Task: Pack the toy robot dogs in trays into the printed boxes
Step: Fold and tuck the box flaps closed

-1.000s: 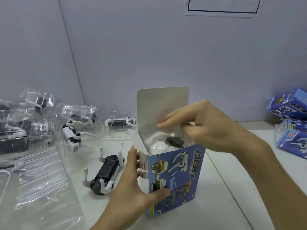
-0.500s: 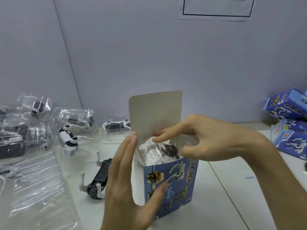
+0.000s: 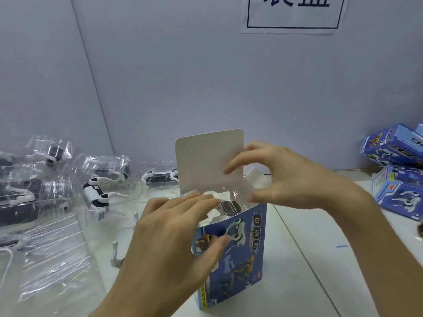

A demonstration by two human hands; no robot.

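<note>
Around the printed box [image 3: 238, 255], which stood upright on the white table [image 3: 309, 271] near the middle of the view, most of the clutter sat from eight to ten o'clock. A white robot dog in a clear tray [image 3: 96, 193] lay at nine o'clock. A second trayed dog [image 3: 160, 177] sat at ten, just beside the box's raised lid flap [image 3: 209, 159], and a third [image 3: 52, 152] lay farther out near the wall corner. Loose clear plastic sheeting [image 3: 52, 259] spread over the table at eight o'clock. At three o'clock, well apart from the box, a pile of blue boxes [image 3: 393, 145] lay against the wall. A paper sign [image 3: 293, 14] hung on the wall at twelve.

The table was bare from three to five o'clock apart from a small blue mark [image 3: 342, 246]. The lid flap stood vertical at the back edge, so the box mouth faced up. A white side flap [image 3: 256, 175] stuck up at its right rim.

The toy robot dog in its tray [image 3: 231, 202] was inside the box, with clear plastic and a dark part showing at the mouth.

The left hand [image 3: 174, 239] lay open at the box's nine o'clock side. Its straight fingers rested across the left rim and onto the plastic, and its thumb pressed the printed front.

The right hand [image 3: 290, 177] hovered half open at two o'clock with index finger and thumb spread apart. The index tip touched the inner face of the lid flap, the thumb tip met the plastic at the right rim, and nothing was pinched between them.
</note>
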